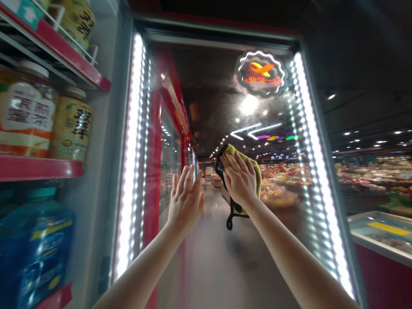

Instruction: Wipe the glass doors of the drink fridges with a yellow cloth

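- One yellow-and-black cloth (258, 176) against the glass door (270, 113), its middle hidden by the right hand (240, 178), whose fingers lie flat, slightly apart.
- One left hand (187, 195), fingers slightly apart; whether its palm touches the glass, I cannot tell.
- Two bright light strips (128, 171), one scalloped sign (260, 74), its lettering hard to read.
- Two bottles (71, 128) on the middle shelf (38, 168), the left one cut off.

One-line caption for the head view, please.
The right hand lies flat on a yellow cloth at a glass door edged with light strips; the left hand is raised, open.
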`<control>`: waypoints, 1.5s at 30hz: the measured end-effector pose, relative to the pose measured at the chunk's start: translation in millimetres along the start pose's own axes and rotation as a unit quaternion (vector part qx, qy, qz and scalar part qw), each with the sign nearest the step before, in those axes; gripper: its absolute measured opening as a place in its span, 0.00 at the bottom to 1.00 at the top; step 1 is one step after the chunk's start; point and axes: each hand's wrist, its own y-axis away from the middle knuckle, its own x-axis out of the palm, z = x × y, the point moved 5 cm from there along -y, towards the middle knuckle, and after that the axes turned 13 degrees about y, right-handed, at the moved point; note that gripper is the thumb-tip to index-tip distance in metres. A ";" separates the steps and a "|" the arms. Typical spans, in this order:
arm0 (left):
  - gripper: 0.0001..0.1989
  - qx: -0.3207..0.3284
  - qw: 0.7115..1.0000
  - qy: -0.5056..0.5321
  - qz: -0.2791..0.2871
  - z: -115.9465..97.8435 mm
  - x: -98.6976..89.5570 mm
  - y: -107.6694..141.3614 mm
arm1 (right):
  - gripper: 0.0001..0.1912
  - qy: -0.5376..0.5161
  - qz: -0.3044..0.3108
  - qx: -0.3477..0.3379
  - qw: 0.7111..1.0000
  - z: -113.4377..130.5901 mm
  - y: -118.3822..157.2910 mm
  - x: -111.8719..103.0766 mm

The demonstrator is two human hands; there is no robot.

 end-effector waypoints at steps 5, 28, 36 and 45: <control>0.35 0.024 0.999 0.023 0.026 -24.8 18.3 0.3 | 0.25 0.035 -0.017 0.143 0.989 -46.4 19.9 0.1; 0.39 0.085 0.994 0.066 -0.011 -51.7 51.8 -17.9 | 0.20 0.039 -0.040 0.055 0.997 -121.4 6.1 1.8; 0.40 0.071 0.994 0.081 -0.006 -58.5 54.1 -24.0 | 0.22 0.075 -0.005 0.138 0.988 -111.2 51.6 4.3; 0.41 0.112 0.988 0.110 -0.001 -89.1 76.9 -26.8 | 0.23 0.080 -0.029 0.217 0.972 -170.5 43.1 6.3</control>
